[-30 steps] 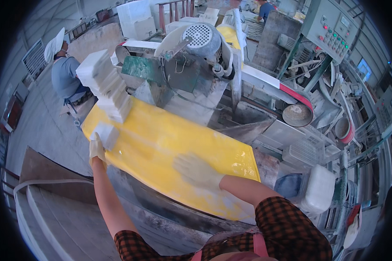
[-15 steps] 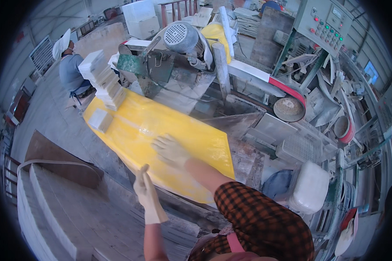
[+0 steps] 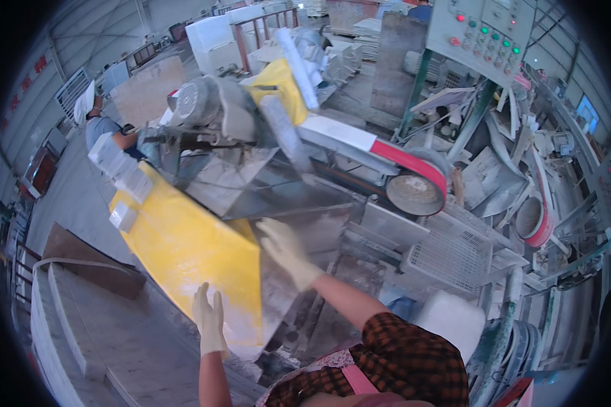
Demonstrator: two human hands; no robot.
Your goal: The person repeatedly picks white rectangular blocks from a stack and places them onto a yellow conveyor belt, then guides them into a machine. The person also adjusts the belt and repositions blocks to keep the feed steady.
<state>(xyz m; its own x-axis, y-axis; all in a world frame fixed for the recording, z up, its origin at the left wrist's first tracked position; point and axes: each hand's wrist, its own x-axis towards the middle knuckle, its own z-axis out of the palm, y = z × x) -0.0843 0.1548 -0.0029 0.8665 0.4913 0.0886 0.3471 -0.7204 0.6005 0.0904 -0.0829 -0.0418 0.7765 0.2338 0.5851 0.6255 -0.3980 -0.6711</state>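
The yellow slab (image 3: 183, 258) lies tilted on the dusty bench (image 3: 319, 224) of the cutting machine, below its grey motor (image 3: 197, 108). The left hand (image 3: 209, 319), in a white glove, is flat with fingers stretched at the slab's near edge, its grip released. The right hand (image 3: 285, 251), also gloved, is open just beside the slab's right corner, grasping nothing. A small white block (image 3: 123, 216) rests on the slab's far end.

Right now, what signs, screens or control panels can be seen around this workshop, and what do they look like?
Control panel: top right, grey box on a post, red and green round buttons.
Wall lettering: far left wall, red characters on pale sheeting.
Screen: far right, small bluish rectangle, too small to make out.
No packages or labels can be told.
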